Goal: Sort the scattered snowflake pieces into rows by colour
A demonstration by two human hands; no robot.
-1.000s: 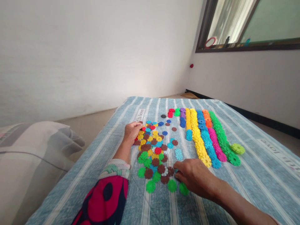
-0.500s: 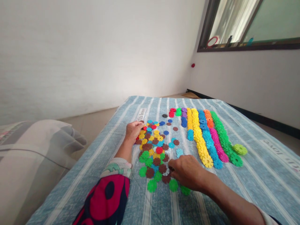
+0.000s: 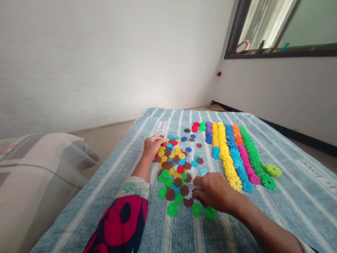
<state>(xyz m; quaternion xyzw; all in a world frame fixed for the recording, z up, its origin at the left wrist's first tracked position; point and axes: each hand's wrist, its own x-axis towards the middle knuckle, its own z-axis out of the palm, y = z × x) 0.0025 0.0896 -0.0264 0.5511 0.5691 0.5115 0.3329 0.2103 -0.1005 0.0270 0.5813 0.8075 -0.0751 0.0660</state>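
Loose notched plastic discs in several colours lie scattered over the striped cloth in front of me. At the far left of this spread, my left hand has its thumb and fingers pinched together. A brown disc shows right at its fingertips; whether it is gripped I cannot tell. My right hand is low over the near right side of the spread. Its thumb and index finger are apart, close to a white disc and brown discs. Its other fingers are curled under and hidden.
Overlapping discs form colour rows on the right, among them a yellow row, a magenta row and a green row. Light-green discs lie beside them. Grey-and-white fabric bulges at the left, beyond the cloth.
The view has shifted slightly. My right thumb and index finger have spread apart a little beside the white and brown discs. My left hand stays pinched at the same spot.
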